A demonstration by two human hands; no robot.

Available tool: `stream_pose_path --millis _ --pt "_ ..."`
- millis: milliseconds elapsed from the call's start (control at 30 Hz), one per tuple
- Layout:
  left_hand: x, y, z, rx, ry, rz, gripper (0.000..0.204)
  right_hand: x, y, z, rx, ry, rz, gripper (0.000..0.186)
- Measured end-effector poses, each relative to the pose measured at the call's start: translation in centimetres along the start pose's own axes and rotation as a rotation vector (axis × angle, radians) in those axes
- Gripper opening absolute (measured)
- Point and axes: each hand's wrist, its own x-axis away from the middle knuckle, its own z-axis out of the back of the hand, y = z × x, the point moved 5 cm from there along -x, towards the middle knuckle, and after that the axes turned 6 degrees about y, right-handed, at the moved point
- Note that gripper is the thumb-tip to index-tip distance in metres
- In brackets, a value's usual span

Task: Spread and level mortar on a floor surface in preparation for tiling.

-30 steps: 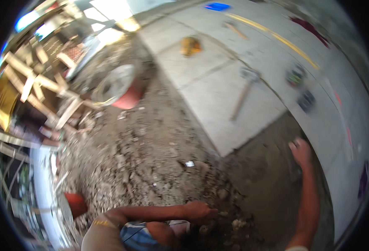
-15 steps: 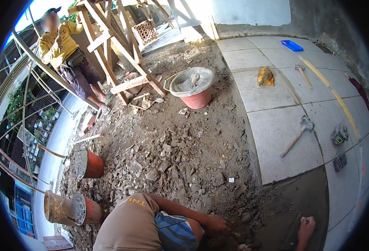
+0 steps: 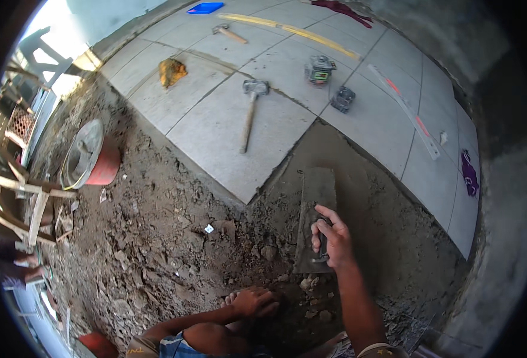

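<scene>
My right hand [image 3: 332, 238] grips the handle of a long, flat rectangular plastering trowel [image 3: 318, 188], its forefinger reaching forward above the blade. The blade lies on smooth wet grey mortar [image 3: 389, 206], at the mortar's left side where rubble begins. Lower down, my left hand [image 3: 254, 301] rests low beside my bent knee, fingers curled in. I see nothing in it, and its underside is hidden. Pale floor tiles [image 3: 227, 128] border the mortar ahead and to the right.
On the tiles lie a mallet [image 3: 249, 116], a hammer [image 3: 230, 33], a yellow straightedge [image 3: 317, 42], a blue tray [image 3: 205, 8] and a dark green-faced device [image 3: 319, 70]. A red bucket [image 3: 105, 164] stands on rubble at left, near wooden trestles [image 3: 36, 215]. A wall runs along the right.
The view has swung right, so tiles and bucket sit further left. My right hand and the trowel now show fully over the mortar; the person in yellow is mostly out of view.
</scene>
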Motion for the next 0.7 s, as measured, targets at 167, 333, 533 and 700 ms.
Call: stream_pose_path --millis 167,333,533,700 --pt "-1.0 1.3 0.2 -0.057 0.006 -0.015 0.030 -2.5 -2.8 -3.6 -0.262 0.191 0.202 0.036" --pt "-0.9 -0.4 0.7 0.005 0.050 0.184 0.042 -14.1 -2.6 -6.4 -0.005 0.306 0.282 0.026" --pt "-0.8 -0.4 0.9 -0.002 -0.001 0.181 0.040 -20.9 -3.8 -6.8 0.126 0.524 0.200 0.022" --pt "-1.0 -0.4 1.6 0.084 0.054 0.170 0.043 -23.1 -3.1 -8.2 0.267 0.523 0.206 0.020"
